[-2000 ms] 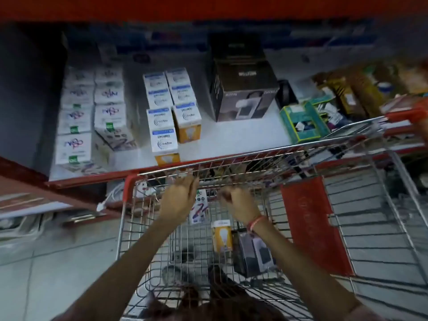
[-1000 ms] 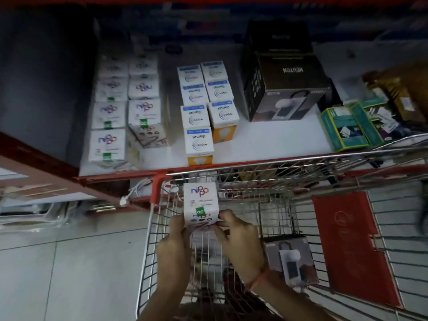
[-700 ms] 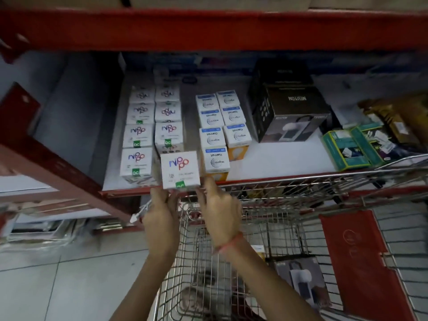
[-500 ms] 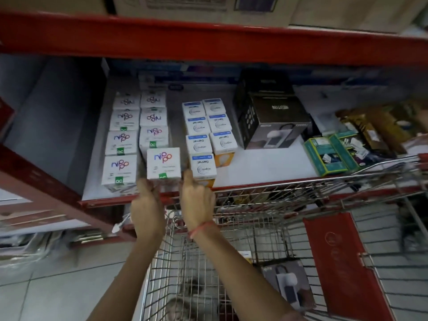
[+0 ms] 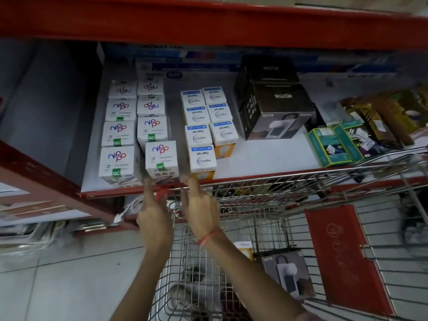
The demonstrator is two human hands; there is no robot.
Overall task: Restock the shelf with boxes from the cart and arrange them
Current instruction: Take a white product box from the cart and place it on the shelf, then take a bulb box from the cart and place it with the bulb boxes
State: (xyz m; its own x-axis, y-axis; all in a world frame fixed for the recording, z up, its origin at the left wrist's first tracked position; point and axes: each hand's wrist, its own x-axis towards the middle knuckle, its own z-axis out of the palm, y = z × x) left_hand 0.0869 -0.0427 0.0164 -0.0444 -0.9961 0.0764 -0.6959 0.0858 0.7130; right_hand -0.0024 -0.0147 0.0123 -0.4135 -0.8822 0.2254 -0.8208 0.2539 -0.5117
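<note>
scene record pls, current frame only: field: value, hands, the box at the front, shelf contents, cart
left hand: open, fingertips at the lower edge of the front nippo box
right hand: open, index finger pointing up beside the same box
front nippo box: on the shelf, front of the second white column
wipro boxes: two columns right of the nippo boxes
black Neuton box: further right, mid-shelf
green packs: right end of the shelf
cart: below the shelf edge, holds a grey box

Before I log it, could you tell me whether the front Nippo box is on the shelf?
On the shelf: the Nippo box sits at the shelf's front edge, fronting its column.
</note>
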